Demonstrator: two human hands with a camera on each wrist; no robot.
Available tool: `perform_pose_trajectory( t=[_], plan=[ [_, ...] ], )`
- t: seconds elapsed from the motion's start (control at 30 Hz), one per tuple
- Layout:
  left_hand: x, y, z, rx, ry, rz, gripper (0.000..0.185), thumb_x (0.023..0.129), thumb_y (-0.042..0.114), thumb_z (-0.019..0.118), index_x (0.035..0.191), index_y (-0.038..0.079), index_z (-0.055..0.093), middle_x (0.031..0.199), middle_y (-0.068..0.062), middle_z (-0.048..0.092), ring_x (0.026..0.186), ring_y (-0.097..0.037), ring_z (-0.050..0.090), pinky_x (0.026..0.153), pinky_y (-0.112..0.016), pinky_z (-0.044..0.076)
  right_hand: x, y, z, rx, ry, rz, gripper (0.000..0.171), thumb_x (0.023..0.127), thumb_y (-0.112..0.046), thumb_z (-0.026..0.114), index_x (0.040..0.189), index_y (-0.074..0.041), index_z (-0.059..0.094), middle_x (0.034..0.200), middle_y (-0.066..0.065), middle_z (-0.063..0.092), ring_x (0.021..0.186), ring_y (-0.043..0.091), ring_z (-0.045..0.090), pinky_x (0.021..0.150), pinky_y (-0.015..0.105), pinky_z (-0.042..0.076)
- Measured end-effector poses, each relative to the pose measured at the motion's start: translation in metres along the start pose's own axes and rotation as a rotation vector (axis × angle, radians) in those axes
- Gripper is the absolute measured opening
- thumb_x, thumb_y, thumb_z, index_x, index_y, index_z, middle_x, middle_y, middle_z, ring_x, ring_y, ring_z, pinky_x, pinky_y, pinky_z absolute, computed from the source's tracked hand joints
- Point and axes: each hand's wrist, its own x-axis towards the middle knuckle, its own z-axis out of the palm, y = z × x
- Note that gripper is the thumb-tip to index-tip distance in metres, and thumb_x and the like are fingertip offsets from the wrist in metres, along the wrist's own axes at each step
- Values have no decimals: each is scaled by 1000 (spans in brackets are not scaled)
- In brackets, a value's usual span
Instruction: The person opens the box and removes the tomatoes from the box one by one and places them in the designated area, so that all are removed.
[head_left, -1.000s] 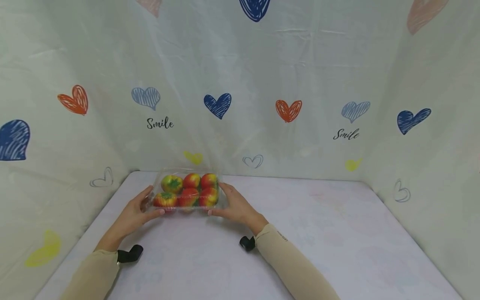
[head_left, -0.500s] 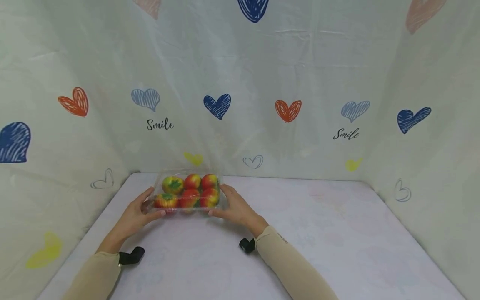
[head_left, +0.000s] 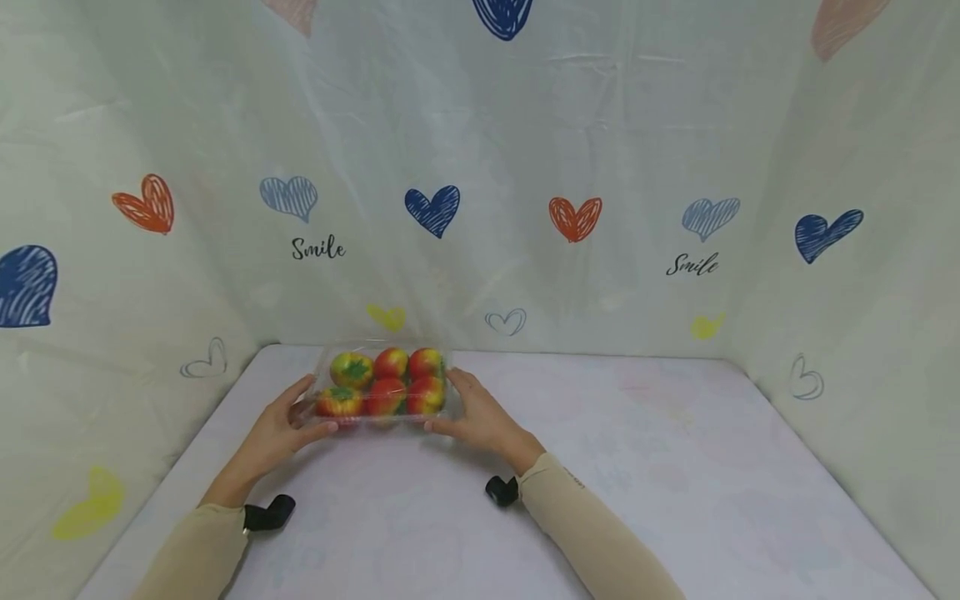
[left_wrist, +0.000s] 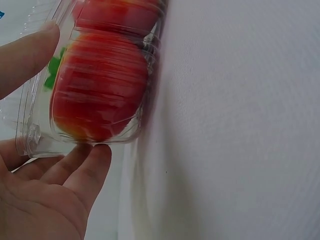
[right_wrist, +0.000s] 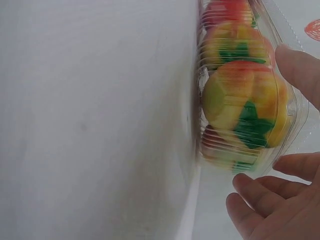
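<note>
A clear plastic clamshell box (head_left: pixel 390 416) is on the white table near its back left. Inside it are several red, yellow and green fruits (head_left: pixel 351 370) with green star-shaped leaves. My left hand (head_left: pixel 272 429) grips the box's left end, thumb along the front side and fingers against the end wall. At the other end my right hand (head_left: pixel 489 418) holds it the same way. In the left wrist view a red fruit (left_wrist: pixel 100 85) shows through the ribbed wall, fingertips right at the lower edge. A yellow-red fruit (right_wrist: pixel 240 100) shows in the right wrist view.
The white table (head_left: pixel 675 483) spreads to the right and toward me. Behind it and along both sides hangs a pale curtain (head_left: pixel 510 125) printed with hearts and "Smile". Black camera mounts (head_left: pixel 270 513) sit at both wrists.
Both hands and the box between them have shifted slightly to the right along the table. The grip looks the same.
</note>
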Motion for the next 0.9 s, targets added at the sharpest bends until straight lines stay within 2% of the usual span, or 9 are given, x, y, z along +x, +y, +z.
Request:
perform_pose_trajectory(
  t=[0.4, 0.77, 0.9],
  plan=[
    [1, 8, 9, -35, 2, 20, 93, 82, 19, 77, 148, -9, 17, 150, -33, 19, 129, -53, 33, 101, -56, 36, -7, 9, -7, 9, 5, 5, 96, 78, -56, 71, 150, -7, 29, 154, 11, 28, 141, 26, 27, 114, 42, 26],
    [1, 13, 18, -53, -18, -15, 96, 81, 24, 78, 149, -6, 17, 151, -32, 19, 131, -51, 33, 102, -55, 36, -17, 13, -19, 63, -11, 19, 96, 78, -55, 71, 150, -7, 29, 154, 11, 27, 139, 26, 29, 113, 44, 28],
    [1, 15, 22, -79, -16, -12, 95, 81, 22, 78, 149, -6, 18, 151, -31, 19, 131, -50, 32, 102, -56, 36, -20, 16, -20, 49, -3, 28, 95, 78, -53, 72, 150, -8, 29, 154, 11, 28, 138, 26, 31, 113, 44, 30]
  ],
)
